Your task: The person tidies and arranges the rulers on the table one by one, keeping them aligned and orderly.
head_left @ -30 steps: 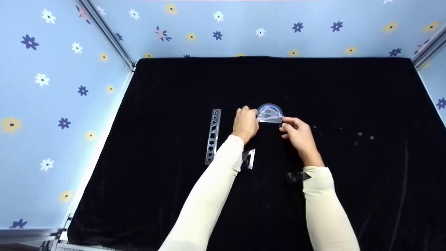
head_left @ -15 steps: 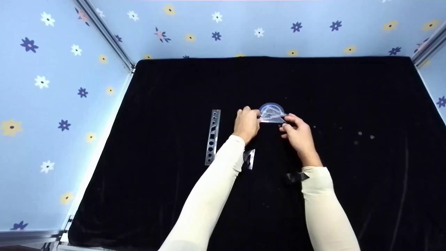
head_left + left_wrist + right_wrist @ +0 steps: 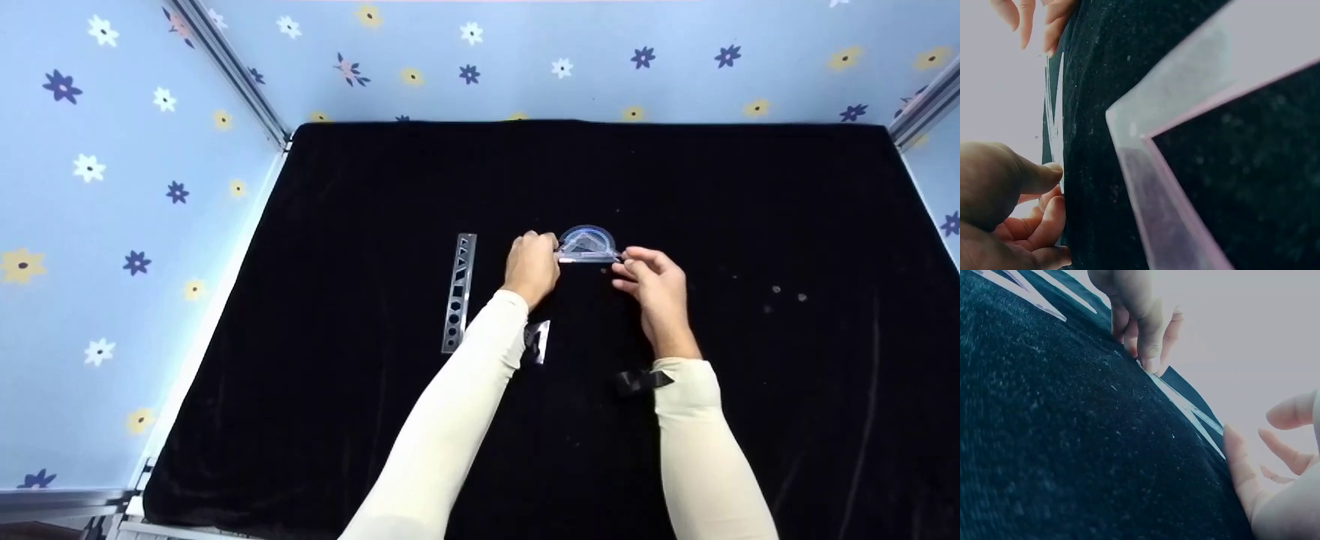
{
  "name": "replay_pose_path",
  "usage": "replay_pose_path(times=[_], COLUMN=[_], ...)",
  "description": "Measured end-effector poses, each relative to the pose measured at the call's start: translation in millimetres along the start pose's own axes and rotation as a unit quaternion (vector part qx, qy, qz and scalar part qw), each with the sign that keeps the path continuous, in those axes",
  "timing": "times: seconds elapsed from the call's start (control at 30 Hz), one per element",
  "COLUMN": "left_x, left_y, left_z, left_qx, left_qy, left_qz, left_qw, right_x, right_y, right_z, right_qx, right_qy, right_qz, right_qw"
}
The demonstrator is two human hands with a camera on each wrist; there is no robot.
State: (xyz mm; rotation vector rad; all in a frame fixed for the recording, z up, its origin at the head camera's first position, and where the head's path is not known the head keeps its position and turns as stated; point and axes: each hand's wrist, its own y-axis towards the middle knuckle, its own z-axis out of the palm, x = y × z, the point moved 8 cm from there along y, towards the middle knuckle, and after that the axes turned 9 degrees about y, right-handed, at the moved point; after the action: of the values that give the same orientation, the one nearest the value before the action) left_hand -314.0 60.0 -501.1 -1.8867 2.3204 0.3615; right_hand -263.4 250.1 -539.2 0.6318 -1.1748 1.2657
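Note:
My left hand (image 3: 532,268) pinches the left end of a clear protractor (image 3: 592,234), thumb and fingers at its corner. A smaller clear set square (image 3: 581,244) lies on the protractor, its long edge close along the straight base. In the right wrist view, the edges of the two pieces part toward my right hand (image 3: 1280,467). That hand's thumb and fingers are spread; one fingertip (image 3: 1233,433) touches or nearly touches the pieces' right end. From the left wrist, the thumb (image 3: 1044,177) presses the stacked edges, seen almost edge-on.
A clear stencil ruler (image 3: 459,292) with cut-out shapes lies left of my left forearm. Another clear set square (image 3: 541,343), partly hidden by the left wrist, looms large in the left wrist view. Black cloth (image 3: 375,187) covers the table, with flowered panels (image 3: 465,60) behind and at the sides.
The right fingers have loosened from the right corner and drawn slightly right. The set square has turned from a slant to lie along the protractor's base. The left hand keeps its pinch.

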Motion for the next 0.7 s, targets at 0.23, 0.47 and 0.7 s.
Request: replay_pose_path(times=[0.23, 0.47, 0.7], left_x=[0.0, -1.4, 0.5], left_y=[-2.8, -3.6, -5.5], left_z=[2.0, 3.2, 5.0], left_qx=[0.019, 0.028, 0.027], left_qy=[-0.012, -0.01, -0.031], left_qz=[-0.005, 0.012, 0.012], left_qw=[0.9997, 0.9995, 0.9991], right_x=[0.6, 1.5, 3.7], right_y=[-0.2, 0.1, -1.2], right_z=[-0.2, -0.5, 0.2], right_qx=[-0.018, -0.031, -0.038], right_qy=[0.002, 0.02, 0.046], right_qz=[-0.047, -0.071, -0.082], right_qw=[0.9987, 0.9968, 0.9949])
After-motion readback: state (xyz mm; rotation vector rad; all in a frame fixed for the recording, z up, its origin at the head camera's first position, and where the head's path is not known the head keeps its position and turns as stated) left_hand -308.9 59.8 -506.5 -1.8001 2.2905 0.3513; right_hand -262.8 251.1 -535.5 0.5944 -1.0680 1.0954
